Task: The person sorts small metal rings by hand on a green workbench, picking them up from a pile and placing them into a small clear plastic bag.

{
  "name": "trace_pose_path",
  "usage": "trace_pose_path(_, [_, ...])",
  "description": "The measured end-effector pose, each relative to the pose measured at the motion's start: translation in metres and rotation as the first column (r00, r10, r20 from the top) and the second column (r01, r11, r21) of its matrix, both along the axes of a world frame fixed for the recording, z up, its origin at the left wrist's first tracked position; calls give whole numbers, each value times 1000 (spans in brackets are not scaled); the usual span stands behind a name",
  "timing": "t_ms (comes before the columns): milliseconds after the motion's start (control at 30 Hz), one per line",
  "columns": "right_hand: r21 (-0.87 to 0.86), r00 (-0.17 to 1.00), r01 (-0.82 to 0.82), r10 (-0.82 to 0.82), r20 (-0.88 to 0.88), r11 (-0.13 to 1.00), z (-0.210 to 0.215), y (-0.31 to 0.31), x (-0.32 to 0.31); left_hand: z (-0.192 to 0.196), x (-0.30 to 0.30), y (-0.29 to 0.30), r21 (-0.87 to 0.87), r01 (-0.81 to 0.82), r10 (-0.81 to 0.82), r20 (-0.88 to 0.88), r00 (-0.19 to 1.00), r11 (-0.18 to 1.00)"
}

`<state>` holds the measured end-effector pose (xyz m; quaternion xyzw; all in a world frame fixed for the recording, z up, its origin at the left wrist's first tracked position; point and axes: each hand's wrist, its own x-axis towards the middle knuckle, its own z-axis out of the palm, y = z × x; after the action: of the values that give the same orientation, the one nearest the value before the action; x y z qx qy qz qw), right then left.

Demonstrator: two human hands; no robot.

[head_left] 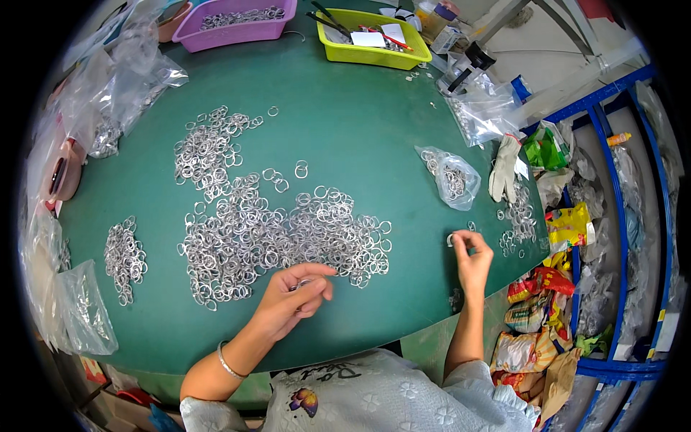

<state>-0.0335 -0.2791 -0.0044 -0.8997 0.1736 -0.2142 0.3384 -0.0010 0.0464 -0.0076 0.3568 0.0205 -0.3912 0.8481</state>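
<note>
A wide heap of silver metal rings (252,230) is spread over the green table (360,137). At the heap's front edge is my left hand (294,299), its fingers curled around a few rings (301,284); the index finger points right, and how many rings it holds is hidden. Off to the right, my right hand (473,261) pinches a single ring (450,240) between thumb and fingertips, just above the table. Beyond that hand lies a clear plastic bag (455,180) with rings inside. A smaller ring pile (125,259) sits at the left.
At the back stand a purple basin (234,29) of rings and a yellow-green tray (374,54) with tools. A glove (504,169) and another ring pile (520,216) lie along the right edge. Plastic bags (86,306) line the left side; a blue rack (604,180) stands right.
</note>
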Motion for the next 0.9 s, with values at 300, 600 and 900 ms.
trace_pose_path(300, [-29, 972, 236, -236, 19, 971, -11, -52, -9, 1, 1, -1, 15, -9, 9, -30, 1000, 1000])
trace_pose_path(600, [-6, 989, 146, -146, -10, 989, -22, -58, -13, 2, 1, -3, 45, -32, 33, -35, 999, 998])
trace_pose_path(900, [309, 996, 89, -91, -8, 947, -19, -49, -14, 1, 2, -5, 52, -42, 44, -38, 998, 998])
